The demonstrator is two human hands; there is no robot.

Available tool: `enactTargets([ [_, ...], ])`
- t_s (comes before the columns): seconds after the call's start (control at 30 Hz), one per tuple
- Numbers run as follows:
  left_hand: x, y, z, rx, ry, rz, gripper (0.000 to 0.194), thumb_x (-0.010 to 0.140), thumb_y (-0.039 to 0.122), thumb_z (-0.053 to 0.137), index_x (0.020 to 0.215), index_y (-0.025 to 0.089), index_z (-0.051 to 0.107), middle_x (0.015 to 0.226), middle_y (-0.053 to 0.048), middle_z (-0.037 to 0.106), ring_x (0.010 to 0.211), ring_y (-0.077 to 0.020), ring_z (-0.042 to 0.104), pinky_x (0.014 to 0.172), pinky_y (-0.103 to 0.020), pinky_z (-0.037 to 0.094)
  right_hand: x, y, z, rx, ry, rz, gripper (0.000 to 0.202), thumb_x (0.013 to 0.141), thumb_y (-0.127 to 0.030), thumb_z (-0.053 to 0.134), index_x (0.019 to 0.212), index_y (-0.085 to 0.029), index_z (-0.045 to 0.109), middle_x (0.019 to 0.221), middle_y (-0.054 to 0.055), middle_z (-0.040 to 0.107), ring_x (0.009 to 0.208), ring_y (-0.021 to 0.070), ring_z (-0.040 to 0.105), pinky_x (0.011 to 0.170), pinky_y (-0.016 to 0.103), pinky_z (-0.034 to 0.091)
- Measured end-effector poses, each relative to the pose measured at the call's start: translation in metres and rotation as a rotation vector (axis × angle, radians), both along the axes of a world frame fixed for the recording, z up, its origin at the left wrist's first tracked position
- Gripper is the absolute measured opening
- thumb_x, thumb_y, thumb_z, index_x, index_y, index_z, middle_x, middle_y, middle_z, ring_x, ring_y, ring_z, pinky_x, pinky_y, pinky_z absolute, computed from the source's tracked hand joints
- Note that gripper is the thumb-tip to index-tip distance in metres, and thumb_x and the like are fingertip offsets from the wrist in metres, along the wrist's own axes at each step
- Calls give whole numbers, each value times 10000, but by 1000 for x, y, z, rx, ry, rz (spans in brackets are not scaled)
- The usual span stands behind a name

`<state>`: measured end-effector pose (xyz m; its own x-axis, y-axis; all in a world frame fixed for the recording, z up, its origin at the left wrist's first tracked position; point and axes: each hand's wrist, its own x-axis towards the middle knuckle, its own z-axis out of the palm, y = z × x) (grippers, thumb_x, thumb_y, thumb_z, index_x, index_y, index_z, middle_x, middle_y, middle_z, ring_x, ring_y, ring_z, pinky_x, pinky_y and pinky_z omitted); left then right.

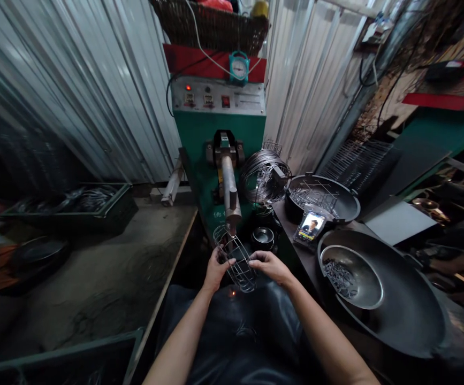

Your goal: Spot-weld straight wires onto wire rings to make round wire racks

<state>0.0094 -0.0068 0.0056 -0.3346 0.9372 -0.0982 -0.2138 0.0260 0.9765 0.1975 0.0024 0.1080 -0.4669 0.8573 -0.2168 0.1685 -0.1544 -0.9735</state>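
- Where the floor runs along the corrugated wall at far left, a dark crate (pixel 71 206) holds coils of wire; nearer the camera lies a round dark pan (pixel 39 250) on the ground;
- left hand (pixel 214 269) has its fingers curled around the left side of a wire cage (pixel 235 258), thumb on top, gripping it;
- the wire cage is a rounded basket of thin rods, tilted, held between both hands just under the tip of the machine's metal arm (pixel 229 193);
- behind it stands a green welding machine (pixel 219 155) with a grey control panel (pixel 218 99) and a small teal clock (pixel 238 67) above;
- right hand (pixel 271 266) closes on the right end of the cage, fingers bent over its rim;
- just right of the machine sits a coil of wire (pixel 264 176); beyond it a dark bowl (pixel 338 206) holds wire grids; a phone (pixel 311 224) leans at its edge;
- farthest right, a steel bowl (pixel 366 286) of small wire pieces rests inside a wide dark pan (pixel 412 315).
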Motion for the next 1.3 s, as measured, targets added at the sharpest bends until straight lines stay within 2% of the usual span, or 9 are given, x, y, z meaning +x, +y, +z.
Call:
enactTargets([
  [0.17,-1,11,8,-87,-144,18,750,461,318,801,1136,202,496,892,-20,558,800,-167,572,689,-302,477,-23,20,3,107,-5,-77,213,637,-360,639,693,-155,624,624,-27,579,619,119,507,642,248,386],
  [0.3,-3,15,13,-113,-195,-4,688,477,282,794,1103,206,518,920,-39,580,800,-172,582,663,-297,487,-30,30,2,142,-17,-81,204,630,-349,636,683,-153,629,627,-23,587,630,129,518,652,251,386],
  [0.43,-1,11,11,-82,-213,-51,699,501,292,786,1140,224,510,927,-26,567,835,-168,583,707,-298,490,-24,23,-4,98,4,-116,224,633,-356,637,731,-155,639,676,-12,618,656,132,536,672,255,400],
  [0.57,-1,4,8,-100,-240,-75,718,479,300,802,1127,200,510,910,-33,556,808,-167,579,664,-293,500,-14,13,-8,52,-24,-114,206,632,-349,649,701,-157,620,640,-25,601,617,113,521,628,238,395],
  [0.7,-4,2,12,-86,-264,-113,634,539,344,773,1100,196,520,923,-46,574,812,-180,588,617,-290,511,-22,21,-5,71,8,-127,206,641,-362,639,665,-162,594,595,-37,569,574,103,497,586,230,385],
  [0.83,-7,4,14,-126,-267,-136,594,570,364,759,1083,174,529,930,-65,576,799,-179,592,593,-298,521,-28,29,-2,104,-24,-113,230,634,-378,649,689,-157,620,623,-24,586,607,118,517,612,244,401],
  [0.97,-5,-3,11,-140,-276,-115,559,572,372,756,1045,170,539,899,-61,568,779,-169,580,577,-299,521,-8,14,-2,61,-57,-77,285,631,-388,670,791,-154,644,711,-3,623,666,130,545,653,259,418],
  [1.1,-1,-9,7,-183,-318,-80,474,580,374,748,955,167,545,813,-28,540,699,-136,545,543,-304,526,6,0,-1,30,-79,5,240,630,-371,671,706,-147,627,629,-18,590,603,112,511,611,246,394],
  [1.3,-2,3,7,-263,-420,-66,341,627,369,696,857,148,576,762,-22,534,601,-119,528,476,-301,509,-18,24,4,128,-60,-87,207,634,-342,637,727,-157,640,657,-21,604,647,130,527,652,254,401],
])
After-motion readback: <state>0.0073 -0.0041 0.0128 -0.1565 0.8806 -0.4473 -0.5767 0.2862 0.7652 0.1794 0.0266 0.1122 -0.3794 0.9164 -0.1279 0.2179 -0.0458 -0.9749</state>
